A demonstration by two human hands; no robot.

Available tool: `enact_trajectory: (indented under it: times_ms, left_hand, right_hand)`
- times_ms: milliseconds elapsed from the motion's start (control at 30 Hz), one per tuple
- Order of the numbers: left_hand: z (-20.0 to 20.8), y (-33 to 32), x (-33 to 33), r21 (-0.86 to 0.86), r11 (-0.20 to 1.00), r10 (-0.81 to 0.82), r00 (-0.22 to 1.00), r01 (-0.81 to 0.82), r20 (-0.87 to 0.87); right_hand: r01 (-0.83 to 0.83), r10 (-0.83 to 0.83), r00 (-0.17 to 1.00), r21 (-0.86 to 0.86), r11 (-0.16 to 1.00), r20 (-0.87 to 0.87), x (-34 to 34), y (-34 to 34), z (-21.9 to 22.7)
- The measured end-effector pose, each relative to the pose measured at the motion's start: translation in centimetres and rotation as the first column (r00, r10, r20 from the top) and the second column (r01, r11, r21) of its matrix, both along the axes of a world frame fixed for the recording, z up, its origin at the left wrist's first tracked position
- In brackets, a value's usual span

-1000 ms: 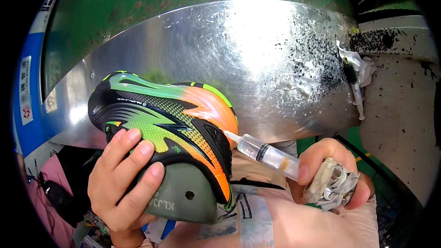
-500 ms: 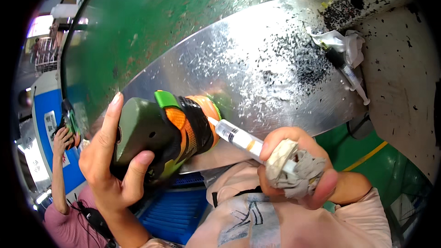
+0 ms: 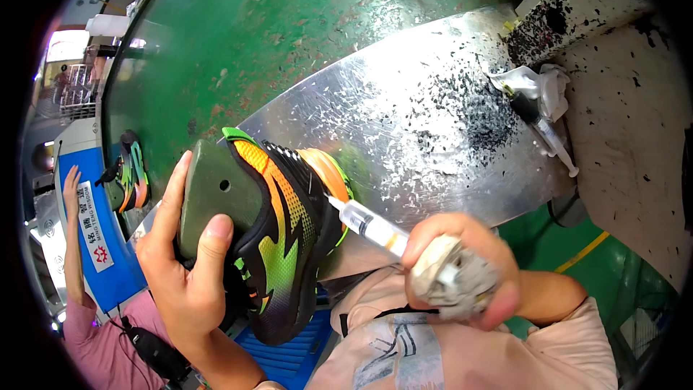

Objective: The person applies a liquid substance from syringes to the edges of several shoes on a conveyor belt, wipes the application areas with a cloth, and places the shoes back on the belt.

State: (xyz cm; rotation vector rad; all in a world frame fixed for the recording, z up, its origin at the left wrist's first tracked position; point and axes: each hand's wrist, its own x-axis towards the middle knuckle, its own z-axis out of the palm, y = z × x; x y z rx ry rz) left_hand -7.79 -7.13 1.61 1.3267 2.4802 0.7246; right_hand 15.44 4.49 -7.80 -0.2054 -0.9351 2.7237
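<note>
My left hand (image 3: 177, 267) grips a dark green shoe last (image 3: 224, 206), thumb on one side and fingers on the other. Fitted on the last is a black, orange and lime sports shoe (image 3: 289, 245), tilted on its side. My right hand (image 3: 469, 238) is closed around a clear syringe (image 3: 372, 227) and a crumpled grey wad (image 3: 462, 289), which looks like cloth or paper. The syringe's white tip meets the shoe near the line between the dark upper and the orange sole; whether it touches, I cannot tell.
A metal tabletop (image 3: 317, 112) strewn with black flecks lies beyond. On its right are a second syringe (image 3: 552, 137) and a white crumpled cloth (image 3: 545, 87), beside a stained pale panel (image 3: 621, 115). At left, a co-worker's hand (image 3: 71, 191) is near another shoe (image 3: 131, 173).
My left hand has turned the shoe, so its patterned side now shows more. The syringe tip stays by the sole edge. The co-worker's hand has come away from the other shoe.
</note>
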Motion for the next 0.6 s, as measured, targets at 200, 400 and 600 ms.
enact_trajectory:
  times_ms: [200,400,600]
  left_hand:
    - [-1.1,-3.6,-3.1,0.163,0.964,0.182,0.967,-0.211,0.177]
    - [5.2,-8.8,-3.4,-0.402,0.915,-0.161,0.933,0.019,-0.321]
    - [0.9,-5.8,-6.6,-0.120,0.926,-0.377,0.877,0.357,-0.299]
  right_hand:
    - [0.165,-0.301,0.953,0.866,0.472,-0.018,-1.4,4.4,-0.1]
    - [-0.281,-0.332,0.930,0.890,-0.359,0.160,0.7,5.5,1.4]
    - [-0.480,-0.741,0.671,0.743,-0.467,-0.032,5.5,6.6,0.5]
